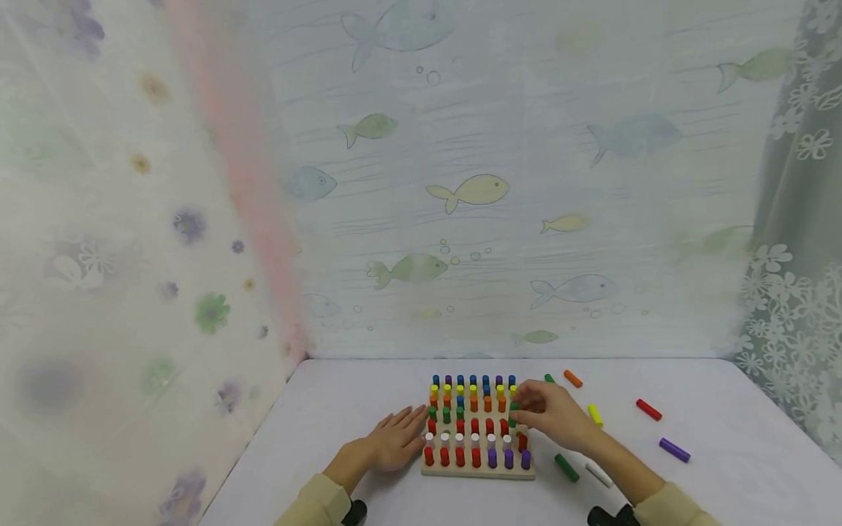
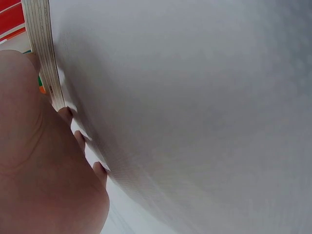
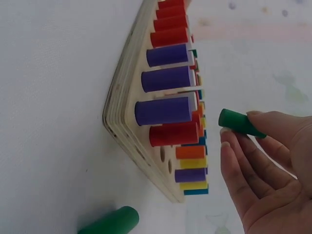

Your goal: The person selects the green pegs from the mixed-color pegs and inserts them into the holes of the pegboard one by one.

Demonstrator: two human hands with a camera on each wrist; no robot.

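Wooden peg board (image 1: pixel 478 471) near the front middle of the white table (image 1: pixel 723 438), packed with upright coloured pegs: blue and purple along the far row, then yellow, orange, green, red, white, and red and purple along the near row.

Right hand (image 1: pixel 551 416) over the board's right edge, fingers curled and pinching a green peg (image 3: pixel 239 122) by one end; peg tilted, held above the board's right-hand holes and clear of the pegs already standing there. In the right wrist view, a few bare holes (image 3: pixel 164 155) along that edge of the board, just under the held peg.

Left hand (image 1: pixel 395 440) flat on the table at the board's left edge, fingers straight and spread, gripping nothing; fingertips (image 2: pixel 67 113) touching the board's side in the left wrist view.

Loose pegs lying on the table to the right of the board: another green one (image 1: pixel 566 467) and a white one (image 1: pixel 598 475) close to the board's near right corner, a yellow one (image 1: pixel 595 415) just past the right hand, an orange one (image 1: pixel 573 378) by the far right corner, a red one (image 1: pixel 648 410) and a purple one (image 1: pixel 674 450) farther out.

Fish-patterned curtain (image 1: pixel 473 190) behind the table.
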